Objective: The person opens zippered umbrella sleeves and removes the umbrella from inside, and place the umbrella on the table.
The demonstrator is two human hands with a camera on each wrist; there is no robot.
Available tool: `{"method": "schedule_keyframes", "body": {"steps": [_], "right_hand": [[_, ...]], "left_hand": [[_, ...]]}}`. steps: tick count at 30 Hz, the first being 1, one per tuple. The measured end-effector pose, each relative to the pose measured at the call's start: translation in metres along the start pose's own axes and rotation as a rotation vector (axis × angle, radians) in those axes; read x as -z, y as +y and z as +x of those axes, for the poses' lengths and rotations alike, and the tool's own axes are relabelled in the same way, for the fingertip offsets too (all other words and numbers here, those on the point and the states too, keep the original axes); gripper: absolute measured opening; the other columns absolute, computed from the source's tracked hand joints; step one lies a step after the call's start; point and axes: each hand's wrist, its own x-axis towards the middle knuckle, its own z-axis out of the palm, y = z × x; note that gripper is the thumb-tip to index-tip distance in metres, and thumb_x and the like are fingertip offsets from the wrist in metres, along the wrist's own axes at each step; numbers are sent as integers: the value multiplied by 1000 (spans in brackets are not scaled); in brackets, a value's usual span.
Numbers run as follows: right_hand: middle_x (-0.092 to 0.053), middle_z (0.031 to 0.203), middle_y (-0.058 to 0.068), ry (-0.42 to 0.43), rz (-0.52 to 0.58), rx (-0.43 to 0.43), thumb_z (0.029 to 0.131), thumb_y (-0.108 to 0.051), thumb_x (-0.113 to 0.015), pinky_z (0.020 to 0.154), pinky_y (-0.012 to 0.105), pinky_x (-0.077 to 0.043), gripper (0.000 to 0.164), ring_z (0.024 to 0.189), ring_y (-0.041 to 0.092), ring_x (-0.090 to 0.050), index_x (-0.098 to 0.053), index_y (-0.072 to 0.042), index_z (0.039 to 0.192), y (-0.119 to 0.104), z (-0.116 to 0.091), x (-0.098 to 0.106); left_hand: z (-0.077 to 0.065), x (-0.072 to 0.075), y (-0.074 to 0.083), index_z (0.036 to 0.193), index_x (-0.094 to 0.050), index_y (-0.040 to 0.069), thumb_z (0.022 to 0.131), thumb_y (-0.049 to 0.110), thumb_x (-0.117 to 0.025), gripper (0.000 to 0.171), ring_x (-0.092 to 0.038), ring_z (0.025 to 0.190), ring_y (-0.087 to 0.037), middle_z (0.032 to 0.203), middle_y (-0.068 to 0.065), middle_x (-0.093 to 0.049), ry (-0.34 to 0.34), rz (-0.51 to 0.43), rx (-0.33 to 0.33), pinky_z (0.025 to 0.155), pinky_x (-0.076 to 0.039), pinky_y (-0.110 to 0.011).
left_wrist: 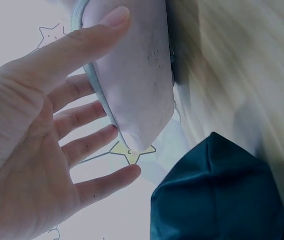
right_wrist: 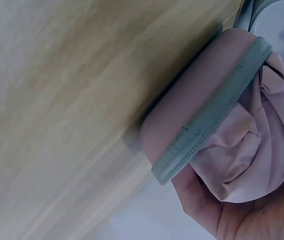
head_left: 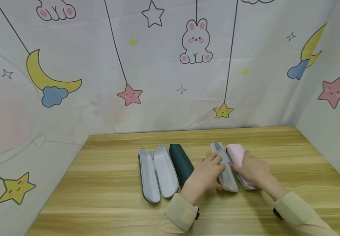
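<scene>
A small pink zip case (head_left: 228,175) with grey lining lies spread open at the right. In its right half sits a folded pink umbrella (head_left: 235,151), its cloth gathered in loose folds (right_wrist: 254,160) above the grey-green rim in the right wrist view. My right hand (head_left: 255,168) grips this umbrella from its right side. At the case's left half, my left hand (head_left: 206,172) has its thumb on the pink outer shell (left_wrist: 137,75) and its fingers at the rim. A dark green folded umbrella (head_left: 181,164) lies just left of that hand.
Beside the green umbrella, an open dark green case (head_left: 167,173) shows its pale grey lining. Everything lies on a wood-grain table (head_left: 105,183). A white cloth wall (head_left: 158,65) with stars, moons and a rabbit stands behind and at both sides.
</scene>
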Motion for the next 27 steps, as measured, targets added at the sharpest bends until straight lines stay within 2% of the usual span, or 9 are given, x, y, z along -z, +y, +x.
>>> {"method": "schedule_keyframes", "body": {"steps": [7, 11, 18, 22, 27], "right_hand": [[-62, 87, 27, -43, 18, -7, 91, -49, -53, 47, 34, -43, 78, 61, 24, -56, -36, 20, 125, 4, 5, 1], [-61, 82, 23, -66, 37, -12, 91, -47, -52, 46, 34, -42, 75, 60, 24, -56, -37, 19, 123, 7, 8, 2], [-58, 76, 18, -25, 70, 0, 89, -44, -55, 46, 35, -40, 63, 59, 24, -54, -41, 13, 113, 11, 14, 3], [-57, 74, 17, 3, 75, 9, 88, -43, -56, 45, 35, -39, 58, 58, 24, -54, -42, 11, 107, 11, 16, 3], [-58, 75, 18, 30, 86, 17, 88, -44, -56, 45, 34, -39, 60, 58, 24, -55, -43, 10, 109, 8, 15, 7]], "left_hand": [[4, 0, 0, 126, -61, 30, 70, 50, -81, 63, -34, 141, -14, 143, 8, -47, -2, 9, 15, 106, -42, -41], [6, 0, 2, 124, -61, 31, 71, 51, -80, 60, -36, 139, -14, 141, 9, -47, 1, 21, 18, 105, -43, -40], [9, 0, 3, 122, -62, 31, 71, 50, -80, 57, -42, 134, -24, 137, 8, -48, 16, 12, 43, 100, -46, -40], [11, 1, 2, 122, -61, 31, 71, 50, -80, 57, -43, 133, -22, 137, 8, -48, 17, 15, 51, 99, -47, -40], [11, 0, 2, 123, -61, 31, 72, 50, -80, 58, -46, 127, -17, 134, 8, -50, 16, 28, 48, 97, -48, -38]]}}
